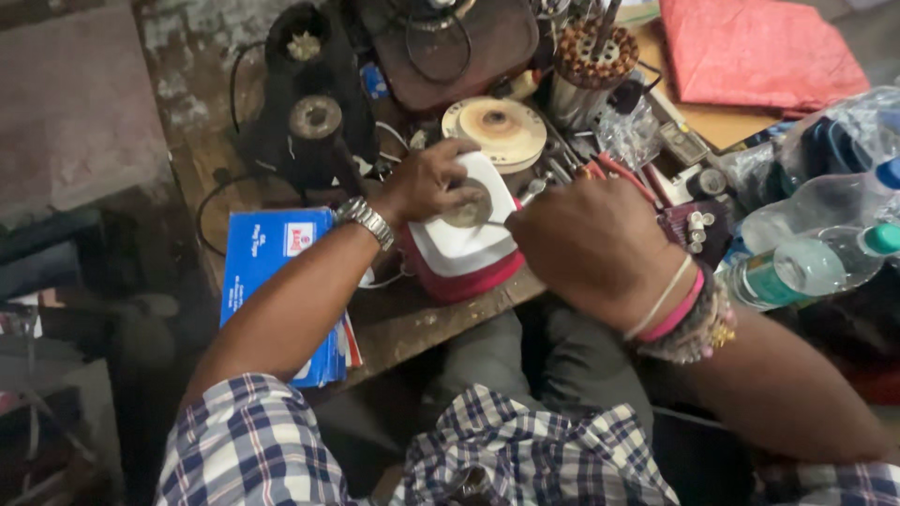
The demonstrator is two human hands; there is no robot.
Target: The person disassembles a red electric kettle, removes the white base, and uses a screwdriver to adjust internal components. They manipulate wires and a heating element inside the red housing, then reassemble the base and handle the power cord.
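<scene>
My left hand (427, 180), with a metal watch on the wrist, pinches a small round metal part (468, 207) against the white lid of a red box (464, 258). My right hand (591, 245) is closed in a fist around a thin metal tool (530, 194) whose tip points at the round part. Bracelets and threads circle my right wrist. The box sits at the near edge of a worn wooden bench (412, 319).
A blue carton (267, 272) lies left of the box. Behind it stand a black machine (314, 103), a cream disc (495, 131), a holder of small tools (591, 66) and loose pliers. Plastic bottles (806, 253) lie at the right, a red cloth (759, 47) behind them.
</scene>
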